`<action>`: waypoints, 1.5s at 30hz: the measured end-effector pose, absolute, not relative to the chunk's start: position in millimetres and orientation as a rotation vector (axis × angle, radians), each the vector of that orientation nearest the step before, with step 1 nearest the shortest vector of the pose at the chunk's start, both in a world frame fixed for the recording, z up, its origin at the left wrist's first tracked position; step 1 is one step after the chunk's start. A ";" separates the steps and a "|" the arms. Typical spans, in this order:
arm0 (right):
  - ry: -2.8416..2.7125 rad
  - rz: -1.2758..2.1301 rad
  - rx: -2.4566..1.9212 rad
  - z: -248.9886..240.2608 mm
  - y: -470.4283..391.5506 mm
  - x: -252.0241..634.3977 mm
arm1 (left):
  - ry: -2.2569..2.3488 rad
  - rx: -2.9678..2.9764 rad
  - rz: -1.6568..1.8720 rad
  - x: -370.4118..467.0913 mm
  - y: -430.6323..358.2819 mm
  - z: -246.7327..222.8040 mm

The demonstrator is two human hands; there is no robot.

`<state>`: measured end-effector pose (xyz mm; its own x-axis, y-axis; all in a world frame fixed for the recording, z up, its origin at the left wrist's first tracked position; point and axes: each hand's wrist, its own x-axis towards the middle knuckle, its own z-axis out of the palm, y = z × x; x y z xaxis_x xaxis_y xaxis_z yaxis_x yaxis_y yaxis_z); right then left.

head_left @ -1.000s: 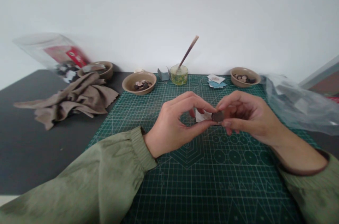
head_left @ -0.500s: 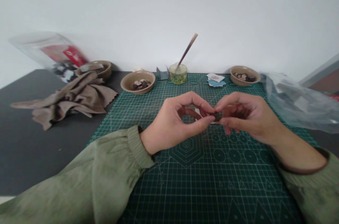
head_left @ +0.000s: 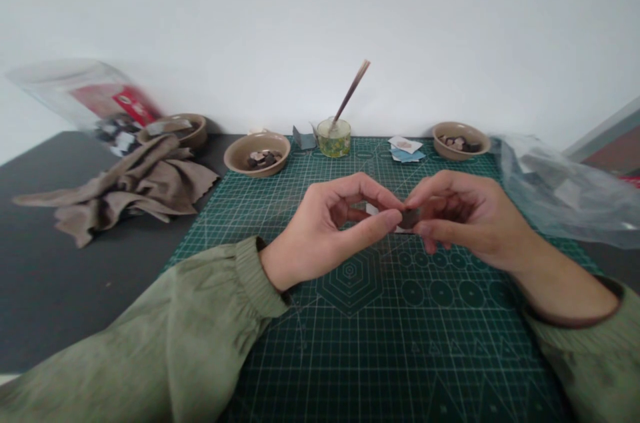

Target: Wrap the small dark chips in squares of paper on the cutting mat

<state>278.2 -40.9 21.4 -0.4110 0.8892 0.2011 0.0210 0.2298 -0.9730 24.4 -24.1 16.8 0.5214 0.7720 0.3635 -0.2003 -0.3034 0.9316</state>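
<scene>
Between my fingertips is a small dark flat piece (head_left: 410, 218), perhaps a wood or stone chip; its exact kind is not clear. My left hand (head_left: 337, 230) pinches its left side with thumb and forefinger. On the other side, my right hand (head_left: 457, 216) grips it between thumb and fingers. Behind and under the hands a small white paper (head_left: 371, 209) lies on the green cutting mat (head_left: 375, 356), mostly hidden by my fingers.
Two tan bowls, a left one (head_left: 257, 155) and a right one (head_left: 460, 142), hold small dark and pale pieces. Between them stand a yellow-green glass (head_left: 334, 138) with a brush-like stick and blue and white papers (head_left: 406, 149). A brown cloth (head_left: 130, 186) lies left, a plastic bag (head_left: 565, 193) right.
My left thumb has shifted up and back a little, and more of the dark piece's face now shows between my fingers. Both hands keep their hold; the whole view has moved slightly.
</scene>
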 end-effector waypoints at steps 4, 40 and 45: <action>-1.674 1.281 -0.868 21.4 -41.1 278.9 | 0.493 1.604 1.056 25.3 -22.4 13.7; -1.642 1.307 -0.873 20.2 -41.5 280.2 | 0.446 1.620 1.042 25.9 -21.4 9.8; -1.648 1.311 -0.869 19.2 -40.8 280.9 | 0.452 1.621 1.042 25.7 -21.3 10.0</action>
